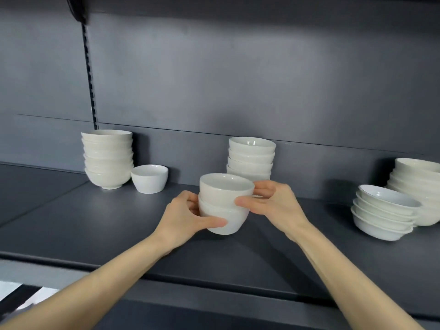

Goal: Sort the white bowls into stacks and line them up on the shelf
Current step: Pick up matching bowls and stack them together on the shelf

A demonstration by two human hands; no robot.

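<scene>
Two small white bowls (225,203) sit nested one in the other at the middle of the dark shelf (95,225). My left hand (188,217) grips the lower bowl from the left, thumb across its front. My right hand (271,201) holds the upper bowl from the right, thumb on its front wall. Behind them stands a stack of several white bowls (251,158). At the back left is a taller bowl stack (107,158) with a single small bowl (149,178) beside it. On the right are a stack of shallow bowls (383,213) and a larger stack (419,186) behind it.
The shelf's grey back panel (238,79) rises just behind the stacks, with a slotted upright (90,75) at the left. The shelf's front edge (166,277) runs below my forearms. Bare shelf surface lies between the left stack and the held bowls.
</scene>
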